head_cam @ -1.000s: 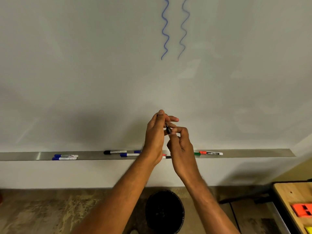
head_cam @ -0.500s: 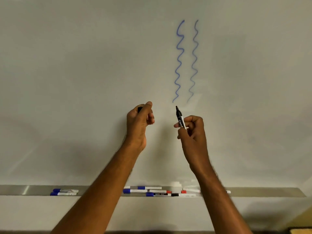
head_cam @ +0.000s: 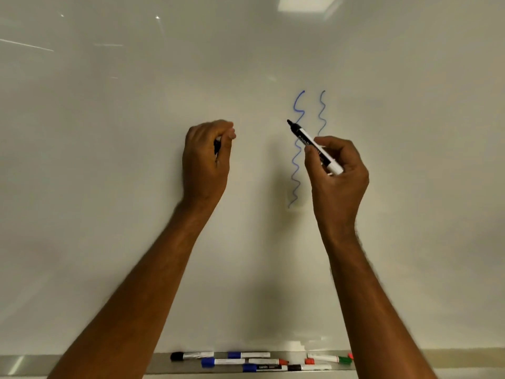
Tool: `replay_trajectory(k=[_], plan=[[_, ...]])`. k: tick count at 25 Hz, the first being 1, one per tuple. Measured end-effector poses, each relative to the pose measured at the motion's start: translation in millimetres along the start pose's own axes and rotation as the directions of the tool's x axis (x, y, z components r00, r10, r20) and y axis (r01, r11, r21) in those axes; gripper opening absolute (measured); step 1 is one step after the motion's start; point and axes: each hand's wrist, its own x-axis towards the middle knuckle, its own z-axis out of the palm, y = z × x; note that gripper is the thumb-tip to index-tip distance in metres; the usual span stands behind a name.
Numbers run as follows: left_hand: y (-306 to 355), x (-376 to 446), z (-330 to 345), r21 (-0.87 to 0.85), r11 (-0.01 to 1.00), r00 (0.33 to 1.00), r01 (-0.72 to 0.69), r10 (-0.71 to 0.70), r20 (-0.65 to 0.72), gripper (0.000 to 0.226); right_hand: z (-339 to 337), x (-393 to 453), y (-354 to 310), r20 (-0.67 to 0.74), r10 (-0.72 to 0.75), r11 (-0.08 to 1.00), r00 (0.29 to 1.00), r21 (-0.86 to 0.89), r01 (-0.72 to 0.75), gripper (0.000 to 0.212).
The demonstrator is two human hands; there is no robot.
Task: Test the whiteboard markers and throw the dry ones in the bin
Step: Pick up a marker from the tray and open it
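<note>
While held, marker (head_cam: 314,144) slants, tip up-left

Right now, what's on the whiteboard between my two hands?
In the head view, only bare whiteboard between the left hand and right hand; the black marker tip points into that gap.

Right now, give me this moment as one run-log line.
right hand: holds uncapped black marker, tip near whiteboard | left hand: grips black cap | black line: not yet drawn

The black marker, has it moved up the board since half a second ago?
Yes. The marker tip now sits beside the top of the left squiggle; earlier it was below it.
</note>
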Motion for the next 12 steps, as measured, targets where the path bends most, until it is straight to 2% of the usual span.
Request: replay_trajectory(k=[3,6,9,12], plan=[[-20,18,11,0.16,0.974,0.987,-0.158,0.156,0.029,0.029,17,17,-5,-0.078,-0.106,0.994,0.991,-0.045,0.103,0.009],[-39,21,22,0.297,0.92,0.967,-0.255,0.242,0.081,0.026,32,27,-3,-0.074,-0.215,0.967,0.974,-0.155,0.202,0.011],[-49,17,28,0.383,0.867,0.947,-0.32,0.29,0.136,0.034,43,33,3,-0.054,-0.333,0.917,0.941,-0.248,0.311,0.011],[-52,14,33,0.475,0.819,0.946,-0.322,0.301,0.123,0.04,50,40,17,-0.051,-0.408,0.862,0.911,-0.348,0.367,0.018]])
